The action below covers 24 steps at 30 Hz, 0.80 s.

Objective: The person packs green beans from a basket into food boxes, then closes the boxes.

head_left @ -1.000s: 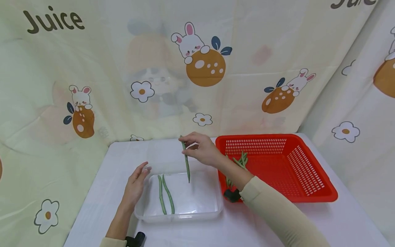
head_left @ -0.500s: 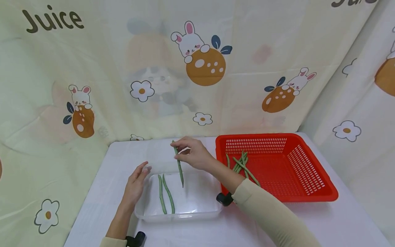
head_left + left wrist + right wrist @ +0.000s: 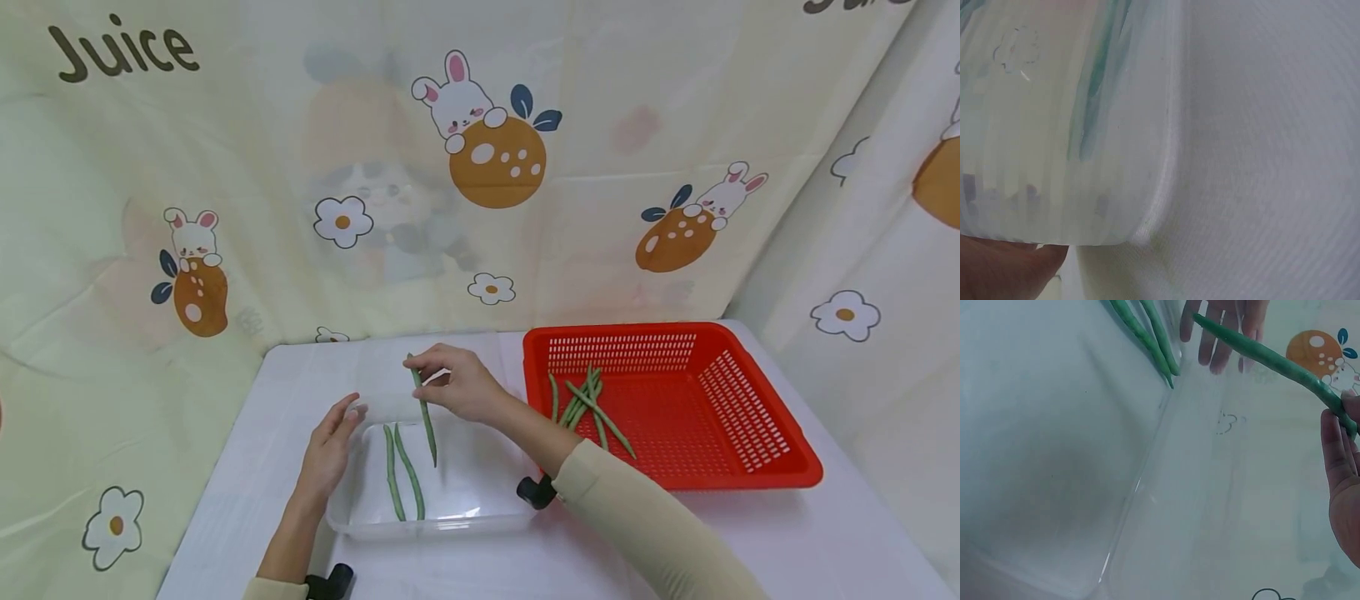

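"So, what can you read?"

"'Juice', in dark letters at the upper left of the cloth (image 3: 585, 250). Towards the upper right, a second word (image 3: 855, 7) is cut by the frame; only the lower parts of its letters show."

"And the hands?"

"The right hand (image 3: 461, 387) pinches a bean (image 3: 424, 412) near its upper end, thumb against fingers. The bean slants down over the clear box (image 3: 431, 527); I can't tell how near its tip is to the floor."

"The left hand (image 3: 330, 446)?"

"Fingers extended, holding nothing, at the box's left end. Whether it touches the wall, I can't tell. From the right wrist, its fingers show through the plastic."

"What's in the box?"

"Two beans (image 3: 393, 475), side by side near the left end. The left wrist view gives only blurred green streaks through the wall."

"And to the right?"

"A red basket (image 3: 720, 483) on the white surface (image 3: 442, 575), with more beans (image 3: 592, 400) at its left side. The right forearm hides some of them, so I can't count them."
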Tool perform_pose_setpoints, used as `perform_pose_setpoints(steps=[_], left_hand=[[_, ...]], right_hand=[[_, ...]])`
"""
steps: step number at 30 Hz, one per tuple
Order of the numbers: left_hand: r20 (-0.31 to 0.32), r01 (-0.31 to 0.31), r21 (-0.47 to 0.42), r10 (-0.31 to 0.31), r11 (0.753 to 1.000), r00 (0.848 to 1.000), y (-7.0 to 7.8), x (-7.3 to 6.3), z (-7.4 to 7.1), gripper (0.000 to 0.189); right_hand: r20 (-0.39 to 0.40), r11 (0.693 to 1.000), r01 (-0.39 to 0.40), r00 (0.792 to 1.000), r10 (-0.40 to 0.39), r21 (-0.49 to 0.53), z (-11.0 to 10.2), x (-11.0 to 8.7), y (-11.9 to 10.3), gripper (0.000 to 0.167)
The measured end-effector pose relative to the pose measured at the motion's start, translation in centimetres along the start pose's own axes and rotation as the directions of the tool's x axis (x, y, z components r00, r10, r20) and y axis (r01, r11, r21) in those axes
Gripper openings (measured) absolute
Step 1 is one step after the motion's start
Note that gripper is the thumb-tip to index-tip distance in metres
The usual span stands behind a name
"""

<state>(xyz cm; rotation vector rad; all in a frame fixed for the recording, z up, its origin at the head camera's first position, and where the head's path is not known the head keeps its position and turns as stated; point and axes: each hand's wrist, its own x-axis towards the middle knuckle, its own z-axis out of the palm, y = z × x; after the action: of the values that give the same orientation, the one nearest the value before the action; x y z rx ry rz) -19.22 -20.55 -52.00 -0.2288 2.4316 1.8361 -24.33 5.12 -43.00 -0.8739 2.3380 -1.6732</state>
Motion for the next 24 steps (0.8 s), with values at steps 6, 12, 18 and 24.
perform_pose_setpoints(steps=[6,12,18,24], left_hand=[[-0.003,0.005,-0.002,-0.005,1.000,1.000,-0.2,0.1,0.0,0.049],[-0.005,0.000,-0.004,0.000,1.000,1.000,0.0,-0.1,0.0,0.049],[-0.011,-0.007,0.005,0.008,1.000,1.000,0.2,-0.3,0.1,0.049],[-0.012,-0.012,-0.002,0.012,1.000,1.000,0.2,-0.2,0.1,0.048]], right_hand=[[0.003,1.000,-0.011,1.000,0.011,-0.007,0.8,0.2,0.3,0.046],[0.011,0.999,-0.030,0.999,0.031,-0.018,1.5,0.2,0.8,0.046],[0.036,0.999,-0.037,0.999,0.038,-0.032,2.2,0.6,1.2,0.045],[0.059,0.996,-0.045,0.997,0.050,-0.078,2.9,1.3,1.8,0.040]])
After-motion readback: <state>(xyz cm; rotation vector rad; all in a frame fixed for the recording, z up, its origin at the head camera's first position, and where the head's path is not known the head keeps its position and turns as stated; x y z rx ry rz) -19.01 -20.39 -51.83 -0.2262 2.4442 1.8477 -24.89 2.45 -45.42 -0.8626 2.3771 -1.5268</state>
